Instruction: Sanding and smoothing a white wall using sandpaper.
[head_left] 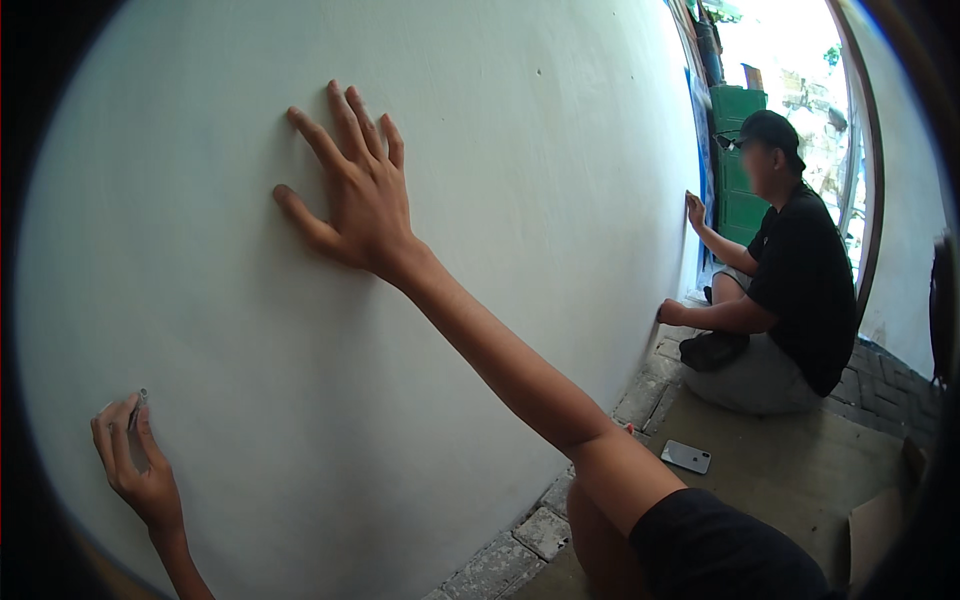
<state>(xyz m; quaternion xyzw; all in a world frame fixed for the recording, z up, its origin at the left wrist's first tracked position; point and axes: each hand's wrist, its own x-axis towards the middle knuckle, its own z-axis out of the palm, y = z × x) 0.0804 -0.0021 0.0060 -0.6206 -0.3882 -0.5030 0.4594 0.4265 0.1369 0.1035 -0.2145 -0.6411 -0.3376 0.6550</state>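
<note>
A broad white wall [480, 230] fills most of the view. Against it my right hand [365, 200] lies with its fingers spread, holding nothing. Lower down at the far left, my left hand [143, 470] is closed in a pinch close to the wall. Between its thumb and fingers is a small slim grey metallic tool [141, 400] with a rounded end. Most of that tool is hidden by the fingers, so its exact kind does not show.
A person [795, 270] in black sits on the right, both hands near the wall. A phone [686, 457] lies on the brownish floor covering [740, 500]. Paving blocks [543, 532] run along the wall's foot. Green crates [738, 165] stand behind, and a cardboard piece [875, 535] is at lower right.
</note>
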